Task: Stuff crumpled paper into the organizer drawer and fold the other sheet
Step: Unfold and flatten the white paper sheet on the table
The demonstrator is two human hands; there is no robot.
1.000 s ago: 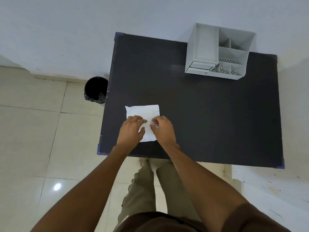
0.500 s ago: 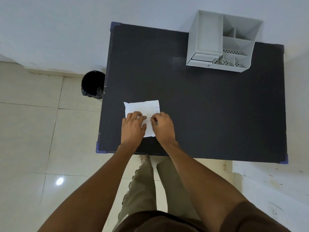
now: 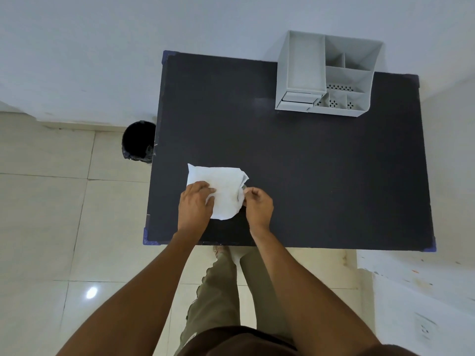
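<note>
A white sheet of paper (image 3: 221,187) lies near the front left of the black table (image 3: 321,176), wrinkled and with its right edge curling up. My left hand (image 3: 195,207) rests flat on the sheet's left part, fingers gripping its lower left. My right hand (image 3: 258,207) pinches the sheet's right edge between thumb and fingers. The grey desk organizer (image 3: 326,74) stands at the table's far right, its small drawer (image 3: 299,100) at the front left looking closed. No crumpled paper ball is visible.
A black waste bin (image 3: 139,141) stands on the tiled floor beside the table's left edge. A white wall runs behind the table. A white paint-marked surface (image 3: 421,291) sits at the lower right. My legs are under the table's front edge.
My hands have moved apart on the sheet; the right hand now pinches the right edge, which is lifting and curling. The sheet looks more wrinkled than before.
</note>
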